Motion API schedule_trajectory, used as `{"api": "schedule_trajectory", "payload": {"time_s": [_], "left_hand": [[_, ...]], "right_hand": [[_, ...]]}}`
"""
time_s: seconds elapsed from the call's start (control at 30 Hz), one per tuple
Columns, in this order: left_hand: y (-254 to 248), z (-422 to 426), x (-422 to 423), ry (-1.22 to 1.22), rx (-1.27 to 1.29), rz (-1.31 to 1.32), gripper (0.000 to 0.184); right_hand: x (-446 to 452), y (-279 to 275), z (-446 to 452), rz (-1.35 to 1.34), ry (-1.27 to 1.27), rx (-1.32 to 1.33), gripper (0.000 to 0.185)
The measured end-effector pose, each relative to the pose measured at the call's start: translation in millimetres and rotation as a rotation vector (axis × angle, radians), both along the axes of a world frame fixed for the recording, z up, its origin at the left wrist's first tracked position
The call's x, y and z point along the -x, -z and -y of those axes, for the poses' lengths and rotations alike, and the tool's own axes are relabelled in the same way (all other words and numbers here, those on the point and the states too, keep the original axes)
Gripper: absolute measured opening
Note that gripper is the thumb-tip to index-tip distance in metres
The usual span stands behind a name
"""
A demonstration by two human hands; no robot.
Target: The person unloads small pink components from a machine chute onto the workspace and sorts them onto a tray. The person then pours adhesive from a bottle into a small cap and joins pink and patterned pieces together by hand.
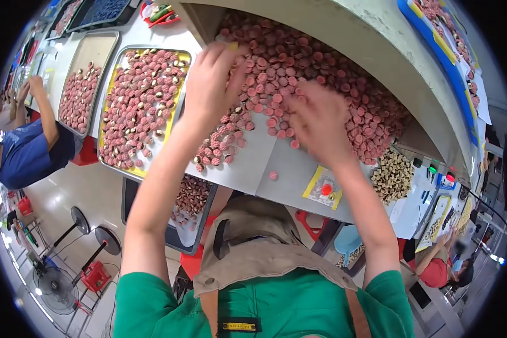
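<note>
A large heap of small round pink pieces (327,65) spreads under a curved pale panel. At its left side is my left hand (211,84), fingers curled, with a small yellowish spot at the fingertips that is too blurred to name. My right hand (321,121) is over the front of the heap, its fingers bent and smeared by motion; whether it holds a piece is hidden. Ridged pink pieces with pale parts (217,149) lie near my left wrist. Left of my left forearm, a yellow-edged tray (102,135) bears many similar assembled pieces.
Another tray (117,42) of pink pieces stands farther left. A pile of beige pieces (392,174) and a small plastic bag with a red item (324,188) lie right. A dark tray (191,245) sits below the table edge. Co-workers sit left (31,146) and right (436,265).
</note>
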State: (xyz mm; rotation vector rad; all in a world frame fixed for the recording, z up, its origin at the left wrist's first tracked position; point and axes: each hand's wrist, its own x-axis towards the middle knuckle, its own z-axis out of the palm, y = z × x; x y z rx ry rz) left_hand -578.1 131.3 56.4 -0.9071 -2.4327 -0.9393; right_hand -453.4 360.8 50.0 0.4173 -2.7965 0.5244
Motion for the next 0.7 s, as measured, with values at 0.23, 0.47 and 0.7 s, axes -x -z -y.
{"api": "schedule_trajectory", "payload": {"time_s": [0.23, 0.47, 0.7], "left_hand": [[45, 21, -70, -0.119, 0.130, 0.108, 0.030], [64, 18, -66, -0.113, 0.159, 0.122, 0.032], [65, 26, -69, -0.082, 0.160, 0.122, 0.034]], "right_hand": [[22, 49, 47, -0.099, -0.174, -0.122, 0.033], [68, 48, 15, -0.165, -0.105, -0.307, 0.030], [94, 47, -14, -0.300, -0.079, -0.253, 0.031]]}}
